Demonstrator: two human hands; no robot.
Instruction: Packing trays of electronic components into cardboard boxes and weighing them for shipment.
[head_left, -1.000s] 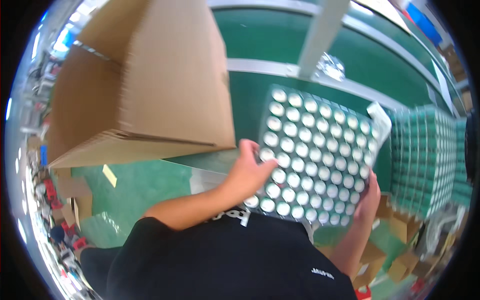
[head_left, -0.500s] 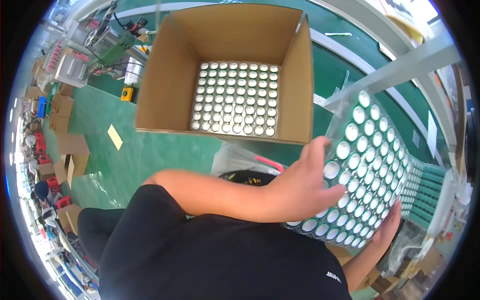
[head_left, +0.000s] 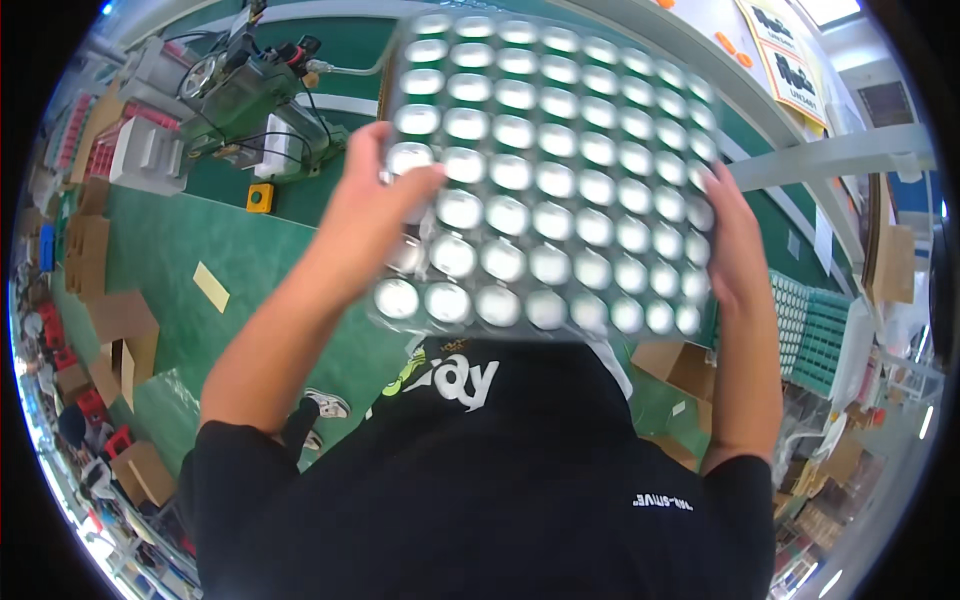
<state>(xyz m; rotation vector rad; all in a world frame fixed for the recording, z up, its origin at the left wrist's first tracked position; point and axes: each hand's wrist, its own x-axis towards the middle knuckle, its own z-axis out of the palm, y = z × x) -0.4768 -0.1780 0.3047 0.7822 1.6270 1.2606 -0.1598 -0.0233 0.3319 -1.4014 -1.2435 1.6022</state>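
Note:
In front of my chest I hold up a clear plastic tray [head_left: 450, 327] packed with rows of silver-topped cylindrical battery cells [head_left: 552, 222]. My left hand [head_left: 375, 215] grips its left edge, with the thumb over the tops of the cells. On the opposite edge, my right hand [head_left: 737, 240] is closed round the side, its fingers partly hidden. The tray faces me and is slightly blurred. Behind it, only a thin brown strip, seemingly the cardboard box's edge [head_left: 386, 90], shows; the cells inside that box are hidden.
To the right stands a white-sided container with more cells [head_left: 788, 325] and green slotted rows [head_left: 828, 330]. A grey metal beam [head_left: 830, 160] crosses at upper right. At upper left are a machine [head_left: 240, 95] and a yellow button box [head_left: 260, 198]. Yellow paper [head_left: 211, 287] lies on the green floor.
The tray has swung from my right side to the middle, now over the cardboard box in view. My left hand has shifted to the tray's left edge; my right hand has risen with it.

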